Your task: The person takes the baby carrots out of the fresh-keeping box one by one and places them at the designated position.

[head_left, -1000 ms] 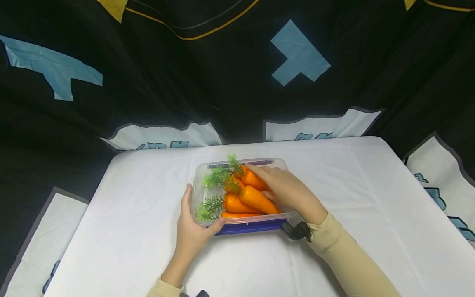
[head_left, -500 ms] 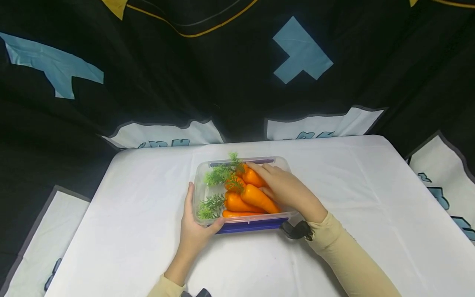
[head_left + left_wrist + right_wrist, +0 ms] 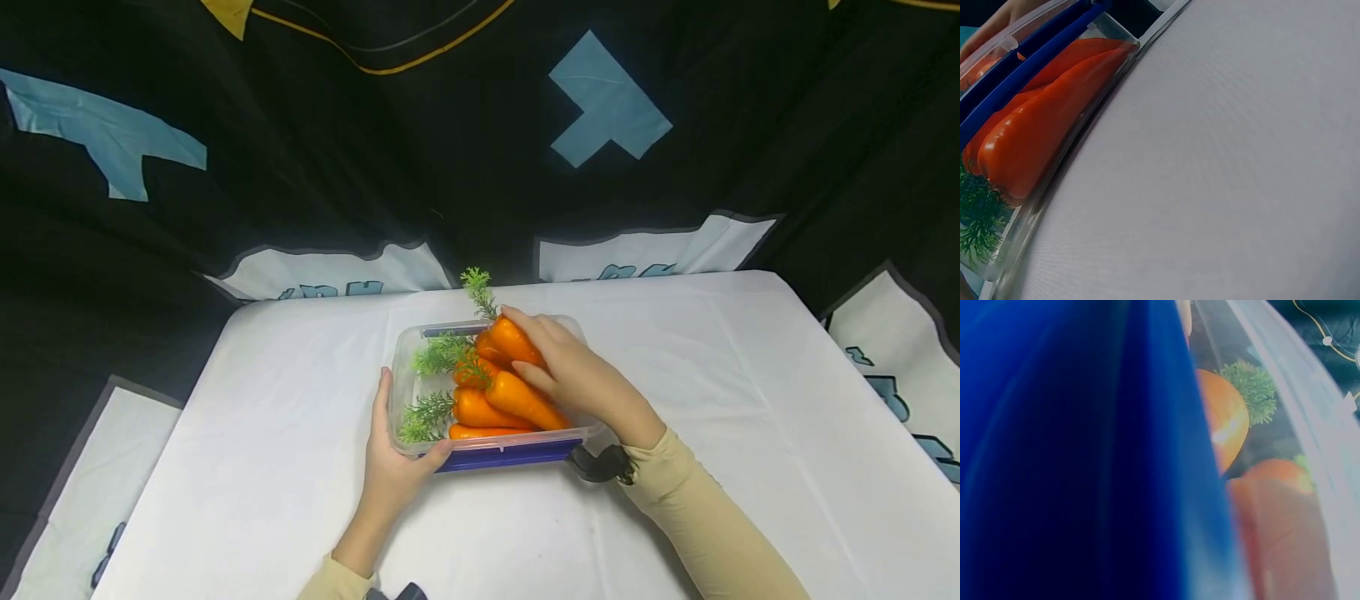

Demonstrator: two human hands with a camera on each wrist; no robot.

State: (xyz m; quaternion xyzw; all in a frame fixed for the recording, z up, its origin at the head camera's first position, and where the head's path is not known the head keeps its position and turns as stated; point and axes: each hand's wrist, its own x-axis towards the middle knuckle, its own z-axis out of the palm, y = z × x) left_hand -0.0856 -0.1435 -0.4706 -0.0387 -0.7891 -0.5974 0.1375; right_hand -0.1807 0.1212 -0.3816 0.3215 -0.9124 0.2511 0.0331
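Note:
A clear plastic food container (image 3: 402, 392) with blue side clips stands on the white table. Several toy carrots (image 3: 487, 410) with green leafy tops lie inside it, leaves toward the left. My left hand (image 3: 393, 467) holds the container's near left corner, thumb on the front rim and fingers along the left side. At the far right of the container, my right hand (image 3: 583, 373) grips one carrot (image 3: 514, 340), its thumb below and fingers over the top. That carrot's leaves (image 3: 478, 292) stick up past the back rim. In the right wrist view a blue clip (image 3: 1085, 450) covers much of the scene.
White cloth (image 3: 262, 433) covers the table around the container. Behind the table hangs a black curtain (image 3: 360, 167) with light blue and white patterns. A black strap device (image 3: 600, 464) sits on my right wrist, close to the container's near right corner.
My right hand has lifted the back carrot slightly; its leaves have risen above the back rim. The right thumb has shifted up and left. My left hand and the container have stayed put.

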